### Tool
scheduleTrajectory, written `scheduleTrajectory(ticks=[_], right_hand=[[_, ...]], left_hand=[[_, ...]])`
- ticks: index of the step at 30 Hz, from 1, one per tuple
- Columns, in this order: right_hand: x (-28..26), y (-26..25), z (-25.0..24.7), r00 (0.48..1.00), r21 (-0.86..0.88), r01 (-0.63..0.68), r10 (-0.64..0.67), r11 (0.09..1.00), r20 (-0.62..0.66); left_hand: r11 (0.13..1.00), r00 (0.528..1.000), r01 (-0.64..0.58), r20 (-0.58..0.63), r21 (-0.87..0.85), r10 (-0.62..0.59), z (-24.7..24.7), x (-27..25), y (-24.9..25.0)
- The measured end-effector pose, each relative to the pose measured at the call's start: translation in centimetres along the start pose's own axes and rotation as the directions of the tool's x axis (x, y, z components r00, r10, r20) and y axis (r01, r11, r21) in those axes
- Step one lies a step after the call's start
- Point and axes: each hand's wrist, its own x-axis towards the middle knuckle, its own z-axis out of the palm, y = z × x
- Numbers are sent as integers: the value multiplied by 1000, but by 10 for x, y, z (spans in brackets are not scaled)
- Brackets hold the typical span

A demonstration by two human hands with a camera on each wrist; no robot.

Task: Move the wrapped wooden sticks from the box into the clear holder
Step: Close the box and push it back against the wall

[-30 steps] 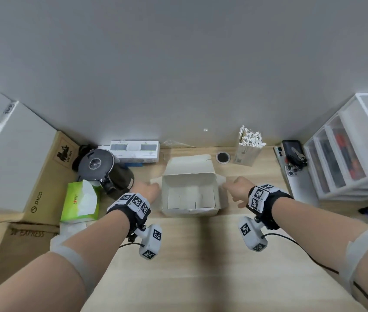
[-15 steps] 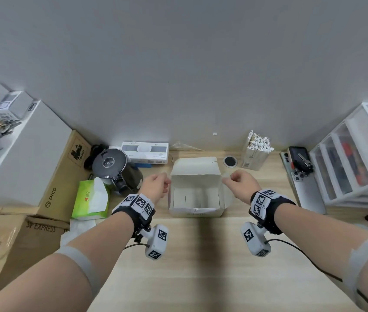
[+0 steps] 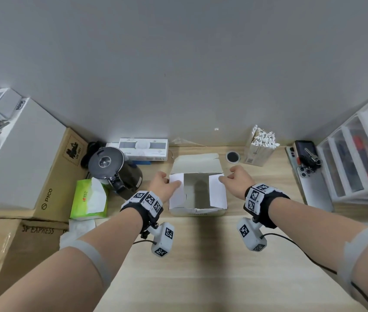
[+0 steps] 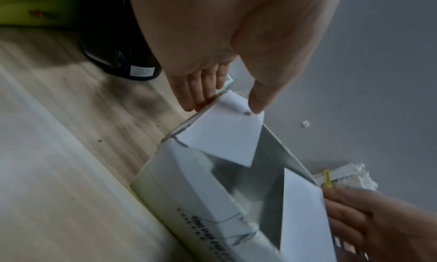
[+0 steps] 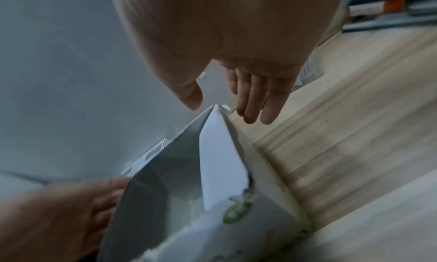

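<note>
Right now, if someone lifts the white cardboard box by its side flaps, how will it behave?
Probably light: nothing shows inside the white cardboard box, so a push would likely slide it across the wooden table. The thin side flaps look floppy; lifting by them would likely bend them first. Torn flap corners suggest it may rip further.
</note>
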Motion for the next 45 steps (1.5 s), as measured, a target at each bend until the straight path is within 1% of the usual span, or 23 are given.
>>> scheduleTrajectory(ticks=[2, 4, 7, 9, 11, 14, 16, 18, 20, 22, 24, 27, 29, 31, 33, 35, 37, 38, 42, 45], right_hand=[[7, -4, 1, 1000, 136, -16, 14, 991, 13], [14, -8, 0, 999, 256, -36, 31, 966, 20], [20, -11, -5, 1000, 270, -14, 19, 963, -16], [24, -10, -7, 999, 229, 20, -12, 973, -37], [29, -7, -9, 999, 183, 40, -34, 982, -37], [30, -4, -12, 994, 147, 88, -78, 985, -70], [27, -3, -13, 984, 90, 157, -147, 983, -104], [23, -1, -14, 967, 13, 240, -237, 971, -92], [17, 1, -14, 948, -96, 315, -319, 944, -23], [10, 1, -16, 931, -189, 366, -359, 911, 69], [3, 2, -18, 914, -242, 405, -382, 882, 138], [-5, 6, -20, 877, -324, 474, -406, 818, 258], [-10, 9, -18, 861, -352, 504, -430, 789, 270], [-11, 11, -17, 856, -365, 516, -462, 775, 232], [-14, 13, -15, 852, -399, 524, -470, 753, 231], [-15, 16, -13, 857, -457, 515, -450, 725, 252], [-17, 19, -8, 870, -510, 492, -418, 705, 261], [-17, 21, -5, 876, -524, 481, -404, 703, 263], [-17, 25, 4, 882, -569, 470, -391, 675, 265], [-17, 25, 8, 889, -577, 454, -388, 680, 243]], left_hand=[[997, 999, 1, 36, -80, 1, -1, 6, 5], [992, 999, -1, 33, -128, 5, -4, 12, 9], [993, 1000, -28, 1, -114, 28, -7, 17, 13], [997, 999, -42, -2, -61, 42, -8, 19, 15], [997, 997, -80, 17, -3, 80, -6, 23, 14], [990, 991, -134, -13, 34, 134, -5, 28, 12], [988, 987, -152, -43, 29, 153, -6, 27, 13], [986, 985, -167, -51, 16, 167, -6, 27, 13], [981, 982, -189, -40, -39, 187, -6, 25, 14], [976, 976, -213, -46, -32, 212, -9, 19, 15], [967, 967, -253, -7, 31, 253, -13, 13, 14], [930, 952, -302, 123, 208, 281, -16, 0, 8], [887, 934, -352, 176, 299, 312, -15, -6, 2], [847, 923, -383, 194, 369, 333, -15, -11, -2], [819, 920, -393, 178, 419, 350, -17, -15, -5], [777, 918, -395, 173, 489, 357, -18, -16, -7], [712, 910, -410, 210, 570, 356, -18, -18, -11], [693, 909, -414, 228, 590, 349, -18, -19, -14], [679, 901, -434, 282, 592, 330, -15, -21, -23], [668, 898, -439, 269, 602, 347, -13, -21, -26]])
